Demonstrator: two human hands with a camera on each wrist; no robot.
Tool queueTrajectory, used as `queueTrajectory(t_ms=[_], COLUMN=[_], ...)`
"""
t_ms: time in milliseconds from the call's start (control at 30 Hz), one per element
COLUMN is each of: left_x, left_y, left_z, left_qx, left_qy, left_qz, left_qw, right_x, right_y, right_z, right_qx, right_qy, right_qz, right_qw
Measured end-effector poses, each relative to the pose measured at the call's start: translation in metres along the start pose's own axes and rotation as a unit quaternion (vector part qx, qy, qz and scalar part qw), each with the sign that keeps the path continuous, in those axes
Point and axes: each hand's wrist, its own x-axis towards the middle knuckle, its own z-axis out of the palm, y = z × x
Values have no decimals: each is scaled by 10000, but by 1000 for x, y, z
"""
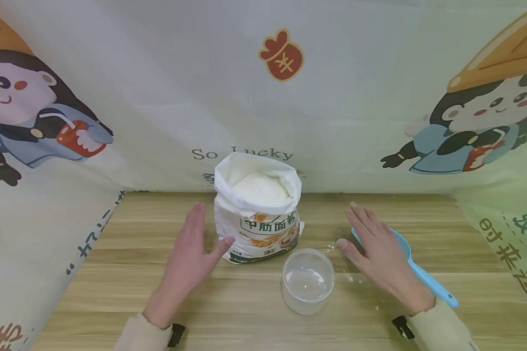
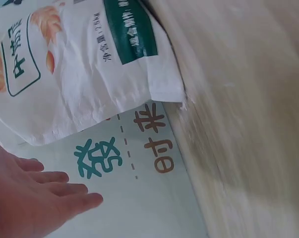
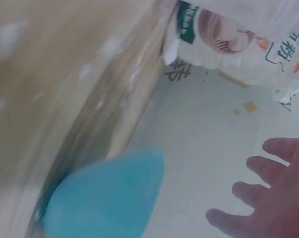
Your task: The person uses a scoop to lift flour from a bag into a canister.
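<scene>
So you've got both hands spread and neither is gripping a thing. Your left hand [image 1: 186, 253] is by the bag [image 1: 268, 239], fingers straight and thumb stuck out wide. From the head view the thumb tip overlaps the bag's lower left corner, but I can't tell if it actually touches. Your right hand [image 1: 379, 258] is just as wide, over the blue scoop [image 1: 435, 283] and covering part of its bowl. The right wrist view shows your fingers apart from the scoop, so you're not holding it.

The bag stands upright near the back of the worktop [image 1: 228, 321], and its top is folded out into a collar [image 1: 263, 207]. My guess is that's what keeps the mouth wide, and you can see right down to the flour [image 1: 261, 189]. Looks pretty full, so its own weight probably keeps it standing without you propping it.

The clear tub [image 1: 307, 295] sits in front of the bag, a bit right of its middle, open side up. Handy spot imo: between your hands and close to the bag, so less spill. There are already white specks [image 1: 350, 279] to its right. I can't make out anything in it, just shine.

The scoop lies with its handle angled back towards your right sleeve [image 1: 441, 326], which seems to suit that hand.
</scene>
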Motion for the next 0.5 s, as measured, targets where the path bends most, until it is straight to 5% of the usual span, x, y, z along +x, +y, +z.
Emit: queueTrajectory(t_ms=[300,500], left_x=[20,31], left_y=[-4,-7], left_z=[6,16], left_qx=[-1367,-2238], left_qy=[-35,-179], left_qz=[-346,-386], left_qw=[9900,9737], right_x=[30,47], right_y=[-13,-18], right_z=[12,22], right_qx=[1335,2621], right_qy=[-288,-869], right_qz=[309,466], right_qw=[9901,9600])
